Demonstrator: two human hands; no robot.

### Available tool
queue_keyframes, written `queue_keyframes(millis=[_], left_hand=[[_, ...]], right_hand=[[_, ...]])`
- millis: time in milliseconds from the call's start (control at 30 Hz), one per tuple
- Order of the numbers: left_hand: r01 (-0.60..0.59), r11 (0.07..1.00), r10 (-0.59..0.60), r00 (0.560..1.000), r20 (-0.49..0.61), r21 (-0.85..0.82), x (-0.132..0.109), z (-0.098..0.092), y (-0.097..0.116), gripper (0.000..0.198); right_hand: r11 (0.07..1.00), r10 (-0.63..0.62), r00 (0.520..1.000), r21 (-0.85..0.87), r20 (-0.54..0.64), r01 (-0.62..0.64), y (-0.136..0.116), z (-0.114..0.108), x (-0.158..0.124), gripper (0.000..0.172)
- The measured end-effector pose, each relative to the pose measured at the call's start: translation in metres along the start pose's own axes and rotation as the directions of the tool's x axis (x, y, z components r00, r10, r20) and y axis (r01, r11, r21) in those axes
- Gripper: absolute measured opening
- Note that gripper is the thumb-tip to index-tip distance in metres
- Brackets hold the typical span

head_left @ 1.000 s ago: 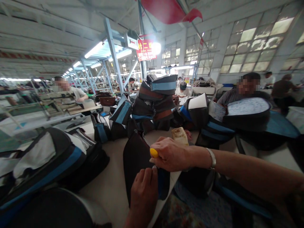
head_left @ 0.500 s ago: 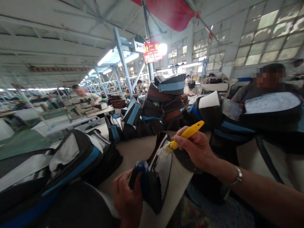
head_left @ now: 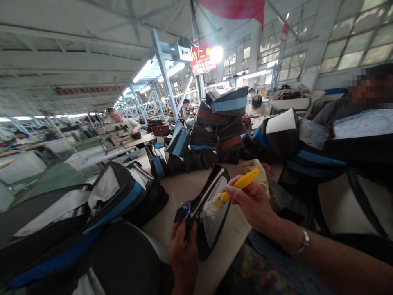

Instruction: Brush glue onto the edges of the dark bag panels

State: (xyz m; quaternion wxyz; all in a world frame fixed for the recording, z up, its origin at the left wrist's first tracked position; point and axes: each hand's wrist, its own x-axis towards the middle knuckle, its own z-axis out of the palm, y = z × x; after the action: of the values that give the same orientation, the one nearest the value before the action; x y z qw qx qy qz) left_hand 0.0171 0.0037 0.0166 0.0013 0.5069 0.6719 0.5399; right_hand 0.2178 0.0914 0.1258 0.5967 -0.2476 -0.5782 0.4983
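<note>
Shifted down-frame, the yellow plastic brush (head_left: 246,179) pinched by the right hand (head_left: 256,205) may smear past the white-lined dark fabric case (head_left: 211,231) if the left hand (head_left: 183,246) gripping it slips.

**Access and Clearance**

Bare tabletop (head_left: 184,184) forms a passage between the left-side pile (head_left: 119,200) and the black-edged piece (head_left: 211,229). Rear access is obstructed by the stacked pieces (head_left: 221,129). The pale container (head_left: 251,165) and right hand (head_left: 253,203) restrict the right-rear approach.
</note>
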Motion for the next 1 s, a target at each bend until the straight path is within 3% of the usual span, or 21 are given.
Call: queue_keyframes(millis=[100,200,333,433,500,600,700,767,800,900,1000], left_hand=[[0.011,0.997,-0.007,0.998,0.061,-0.077,0.025,-0.008,0.024,0.029],[0.098,0.978,-0.075,0.989,0.128,-0.185,0.038,-0.016,0.050,0.030],[0.161,0.955,-0.119,0.977,0.175,-0.251,0.041,-0.017,0.072,0.030],[0.174,0.953,-0.134,0.976,0.171,-0.248,0.039,-0.016,0.073,0.028],[0.188,0.955,-0.152,0.974,0.168,-0.228,0.039,-0.017,0.068,0.031],[0.204,0.954,-0.172,0.973,0.153,-0.221,0.039,-0.019,0.062,0.036],[0.232,0.939,-0.193,0.967,0.168,-0.253,0.038,-0.018,0.057,0.038],[0.225,0.948,-0.193,0.969,0.156,-0.225,0.038,-0.019,0.053,0.040],[0.207,0.960,-0.185,0.974,0.131,-0.189,0.037,-0.020,0.051,0.041],[0.161,0.987,-0.161,0.987,-0.014,0.013,0.032,-0.027,0.045,0.044],[0.156,0.984,-0.144,0.980,-0.141,0.081,0.025,-0.033,0.037,0.061]], right_hand=[[0.994,-0.108,0.994,-0.038,-0.026,0.107,-0.016,0.003,0.006,0.016],[0.974,-0.217,0.976,-0.066,0.003,0.217,-0.030,0.009,0.012,0.014],[0.906,-0.348,0.919,-0.185,0.187,0.381,-0.026,0.024,0.023,0.014],[0.769,-0.479,0.814,-0.291,0.328,0.569,-0.019,0.032,0.036,0.013],[0.729,-0.519,0.802,-0.336,0.297,0.597,-0.020,0.032,0.041,0.012],[0.756,-0.504,0.829,-0.342,0.241,0.558,-0.024,0.032,0.041,0.010],[0.692,-0.548,0.748,-0.299,0.373,0.656,-0.019,0.035,0.039,0.011],[0.634,-0.597,0.704,-0.312,0.383,0.708,-0.014,0.035,0.041,0.010],[0.643,-0.601,0.726,-0.338,0.333,0.687,-0.014,0.032,0.043,0.010],[0.786,-0.512,0.856,-0.366,0.067,0.498,-0.022,0.012,0.045,0.010],[0.891,-0.395,0.909,-0.299,-0.133,0.343,-0.033,-0.020,0.038,0.014]])
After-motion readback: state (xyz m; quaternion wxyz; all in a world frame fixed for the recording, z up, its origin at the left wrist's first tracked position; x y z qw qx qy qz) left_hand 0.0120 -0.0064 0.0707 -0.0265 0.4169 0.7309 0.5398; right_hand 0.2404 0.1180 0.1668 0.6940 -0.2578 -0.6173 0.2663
